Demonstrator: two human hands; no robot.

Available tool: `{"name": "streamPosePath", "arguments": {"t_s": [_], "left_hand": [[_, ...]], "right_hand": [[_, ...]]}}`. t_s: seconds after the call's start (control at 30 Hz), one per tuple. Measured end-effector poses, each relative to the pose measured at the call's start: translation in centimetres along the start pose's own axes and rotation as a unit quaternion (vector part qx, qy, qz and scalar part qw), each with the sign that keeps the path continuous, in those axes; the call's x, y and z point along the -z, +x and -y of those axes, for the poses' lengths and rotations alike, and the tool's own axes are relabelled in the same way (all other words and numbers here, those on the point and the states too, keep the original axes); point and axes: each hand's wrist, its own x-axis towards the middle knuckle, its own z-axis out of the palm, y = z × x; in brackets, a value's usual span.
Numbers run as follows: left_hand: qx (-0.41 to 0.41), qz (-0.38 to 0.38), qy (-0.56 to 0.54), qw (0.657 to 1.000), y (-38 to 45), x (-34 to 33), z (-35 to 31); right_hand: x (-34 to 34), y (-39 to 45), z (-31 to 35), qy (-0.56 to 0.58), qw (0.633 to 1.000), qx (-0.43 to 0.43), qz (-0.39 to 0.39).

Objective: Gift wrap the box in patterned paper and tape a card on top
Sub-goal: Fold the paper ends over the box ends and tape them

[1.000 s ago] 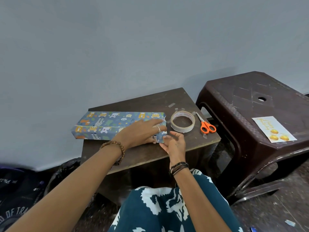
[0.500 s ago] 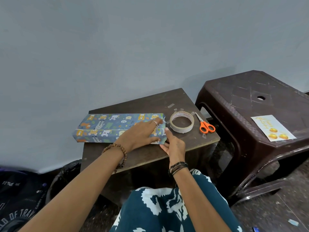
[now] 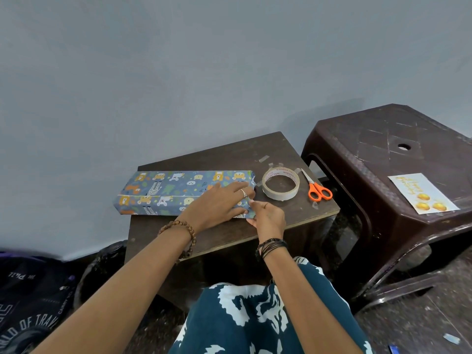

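Wrapping paper in blue, printed with small orange and white animals, covers a long flat box (image 3: 178,192) that lies lengthwise on the small dark brown wooden table (image 3: 288,221), its left end overhanging the table's left edge. The left hand (image 3: 219,203), with a ring on one finger and a brown bead bracelet at the wrist, rests flat on top of the box near its right end, fingers straight and spread, pressing the paper down. The right hand (image 3: 268,218), with dark cords round its wrist, is at the box's right end face, just below and right of the left hand; its fingertips touch the folded paper there, fingers curled, though whether it pinches a flap cannot be made out.

Right of the box, close to its end, lies a roll of clear tape (image 3: 280,184) flat on the table, and right of the roll a pair of orange-handled scissors (image 3: 316,189). Further right of the box, well apart from both hands, a pale card with yellow lettering and gold ornaments (image 3: 421,192) lies on a dark brown plastic stool (image 3: 370,154).
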Motion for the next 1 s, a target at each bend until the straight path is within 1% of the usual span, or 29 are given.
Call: {"name": "streamPosePath", "arguments": {"t_s": [0.1, 0.17, 0.27, 0.33, 0.4, 0.47, 0.53, 0.6, 0.67, 0.77, 0.87, 1.0], "left_hand": [[-0.004, 0.008, 0.024, 1.000, 0.2, -0.4, 0.4], [-0.001, 0.019, 0.008, 1.000, 0.4, -0.4, 0.5], [-0.017, 0.056, -0.017, 0.998, 0.4, 0.3, 1.0], [-0.032, 0.087, -0.002, 0.996, 0.4, 0.9, 1.5], [-0.042, 0.103, 0.026, 0.994, 0.6, 1.2, 1.9], [-0.043, 0.098, 0.034, 0.994, 0.9, 1.2, 1.9], [-0.039, 0.083, 0.026, 0.995, 0.9, 1.0, 1.6], [-0.034, 0.063, 0.018, 0.997, 1.0, 0.9, 1.4], [-0.030, 0.042, 0.012, 0.999, 1.0, 0.9, 1.1], [-0.025, 0.009, -0.015, 1.000, 1.2, 1.0, 1.1], [-0.019, -0.022, -0.051, 0.998, 1.5, 1.5, 1.0], [-0.013, -0.032, -0.060, 0.998, 1.8, 2.2, 0.5]], "right_hand": [[0.0, 0.2, -0.2, -0.025, 1.000, 0.017, -0.003], [-0.1, 0.3, -0.2, -0.018, 1.000, 0.015, -0.004], [-0.3, 0.3, -0.3, -0.022, 1.000, 0.011, -0.014], [-0.3, 0.3, -0.4, -0.023, 0.999, 0.009, -0.021], [-0.4, 0.3, -0.6, -0.029, 0.999, 0.013, -0.029], [-0.3, 0.3, -0.5, 0.013, 0.999, -0.003, -0.034], [-0.1, 0.3, 0.1, 0.084, 0.995, -0.049, -0.032], [0.3, 0.0, 1.0, 0.169, 0.980, -0.100, -0.010], [0.8, -0.6, 1.7, 0.223, 0.966, -0.129, 0.010], [1.3, -1.3, 2.1, 0.272, 0.953, -0.131, 0.026], [1.5, -1.8, 2.3, 0.328, 0.935, -0.132, 0.025], [1.4, -2.3, 1.8, 0.393, 0.911, -0.118, 0.027]]}}
